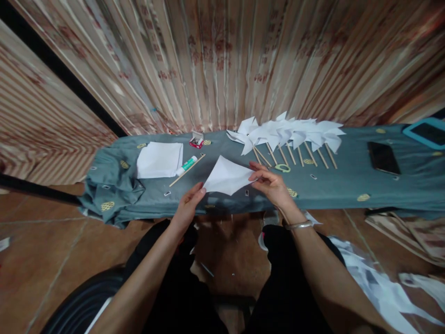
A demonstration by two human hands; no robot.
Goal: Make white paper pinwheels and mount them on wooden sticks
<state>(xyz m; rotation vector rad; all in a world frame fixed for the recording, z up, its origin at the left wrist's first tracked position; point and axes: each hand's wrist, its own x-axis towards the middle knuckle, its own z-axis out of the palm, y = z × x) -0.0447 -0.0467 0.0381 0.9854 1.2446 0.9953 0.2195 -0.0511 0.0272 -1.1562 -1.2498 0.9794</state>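
A sheet of white paper (227, 176) is stretched between my two hands above the cloth, its corners pointing outward. My left hand (190, 202) pinches the left corner between thumb and fingers. At the opposite corner, my right hand (269, 181) grips the paper, a metal bangle on that wrist. Left of the sheet lie a wooden stick (187, 170) and a glue stick (187, 165) with a green label. Beyond them, a stack of white paper (160, 160) rests on the cloth. Several white paper pinwheels (288, 132) on wooden sticks overlap in a row at the back.
A small red box of pins (196, 140) stands open near the back edge. Right of centre lies a pale green ring-shaped tool (282, 168). A dark phone (384, 157) and a blue-framed tablet (427, 133) are further right. White paper scraps (375, 283) lie on the floor.
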